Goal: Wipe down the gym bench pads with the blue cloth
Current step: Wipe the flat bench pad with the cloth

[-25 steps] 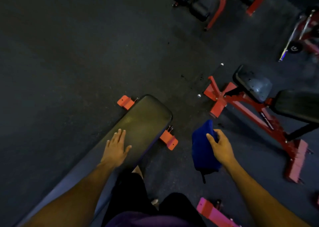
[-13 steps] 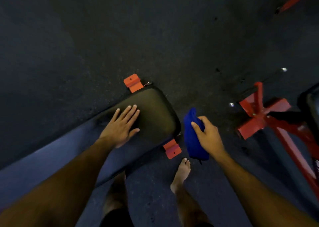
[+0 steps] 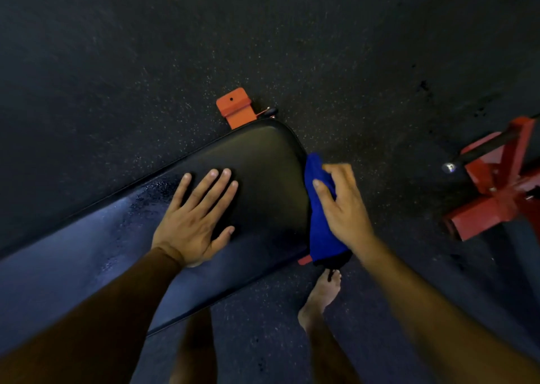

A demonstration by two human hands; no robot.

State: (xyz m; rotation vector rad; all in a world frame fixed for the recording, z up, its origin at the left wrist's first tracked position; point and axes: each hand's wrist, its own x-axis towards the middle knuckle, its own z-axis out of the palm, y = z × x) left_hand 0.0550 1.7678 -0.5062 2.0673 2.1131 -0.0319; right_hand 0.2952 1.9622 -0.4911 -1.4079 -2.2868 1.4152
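A long black bench pad runs from the lower left up to the middle of the view, with an orange foot bracket at its far end. My left hand lies flat on the pad with fingers spread. My right hand grips a folded blue cloth against the pad's right end edge. The cloth hangs down over that edge and hides most of a second orange bracket below it.
A red frame of another bench stands at the right edge, with a dark bar and a silver bolt on it. Dark speckled rubber floor surrounds the bench. My bare foot stands just below the cloth.
The view has dropped closer to the pad. My right hand has brought the cloth left, from beside the pad to against its end edge. My left hand stays flat on the pad.
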